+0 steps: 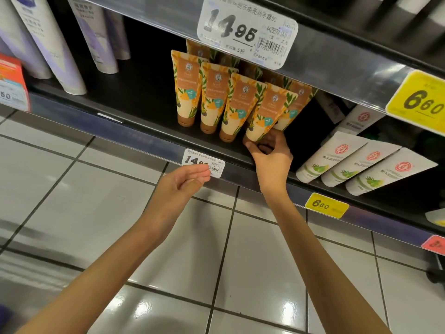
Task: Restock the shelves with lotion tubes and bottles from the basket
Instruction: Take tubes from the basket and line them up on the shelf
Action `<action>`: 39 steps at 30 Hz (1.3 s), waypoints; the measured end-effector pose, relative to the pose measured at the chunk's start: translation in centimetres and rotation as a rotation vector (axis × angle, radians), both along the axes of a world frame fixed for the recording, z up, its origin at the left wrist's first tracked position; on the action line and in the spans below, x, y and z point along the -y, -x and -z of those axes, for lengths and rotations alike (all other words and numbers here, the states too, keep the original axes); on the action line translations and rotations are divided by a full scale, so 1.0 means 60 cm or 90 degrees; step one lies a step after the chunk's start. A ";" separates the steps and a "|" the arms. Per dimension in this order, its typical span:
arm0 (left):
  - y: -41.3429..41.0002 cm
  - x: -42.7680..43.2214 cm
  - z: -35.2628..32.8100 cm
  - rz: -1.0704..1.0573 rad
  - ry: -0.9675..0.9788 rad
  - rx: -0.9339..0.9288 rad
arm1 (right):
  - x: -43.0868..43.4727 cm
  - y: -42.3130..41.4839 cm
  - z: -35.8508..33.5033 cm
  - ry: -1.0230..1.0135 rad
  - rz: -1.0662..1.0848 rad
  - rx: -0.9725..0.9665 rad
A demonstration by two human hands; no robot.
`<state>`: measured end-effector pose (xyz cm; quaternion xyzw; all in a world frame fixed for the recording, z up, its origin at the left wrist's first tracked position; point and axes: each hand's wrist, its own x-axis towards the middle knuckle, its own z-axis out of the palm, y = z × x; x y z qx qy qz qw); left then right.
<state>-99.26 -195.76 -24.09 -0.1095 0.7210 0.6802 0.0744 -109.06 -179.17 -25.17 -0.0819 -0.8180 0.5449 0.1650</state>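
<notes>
1. Nearest, two bare forearms reach up over a pale tiled floor (96, 201) toward a dark shop shelf (149, 100). The basket is not in view.
2. The left grip (190, 178) is released, its fingers loosely curled and grasping nothing, just in front of a small price tag (215, 165) on the shelf's front lip. Because it is idle there, it steadies nothing if a tube tips.
3. The right grip (268, 153) is clenched on the cap end of an orange lotion tube (271, 112), pinching it low. The tube stands cap-down near the shelf's front edge. The fingers hide whether the cap is resting on the shelf yet.
4. The held tube presses close against a row of matching orange tubes (212, 97), each balanced on a narrow cap and leaning slightly. A sideways nudge on letting go would likely topple them one into the next.
5. The tube sits close to the front lip. If it is released while tilted, it could probably slide off to the floor.
6. Farther right, white tubes with green print (337, 160) lie slanted. A toppled orange tube could roll in among them.
7. Farther left, tall lavender tubes (60, 44) stand well apart and look safe from this move.
</notes>
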 end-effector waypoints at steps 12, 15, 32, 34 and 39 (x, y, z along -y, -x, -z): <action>-0.055 0.027 -0.074 -0.063 -0.055 -0.002 | 0.047 -0.099 -0.067 0.028 0.040 -0.038; -0.116 0.079 -0.140 -0.089 -0.074 -0.081 | 0.124 -0.165 -0.127 0.107 -0.250 -0.008; -0.709 0.494 -0.244 -0.633 0.169 0.106 | 0.548 -0.401 -0.302 0.015 -1.115 0.128; -0.723 0.521 -0.219 -0.616 0.175 0.182 | 0.590 -0.425 -0.279 -0.048 -1.144 0.169; -0.758 0.548 -0.131 -0.268 0.568 0.618 | 0.664 -0.463 -0.210 -0.090 -1.125 0.357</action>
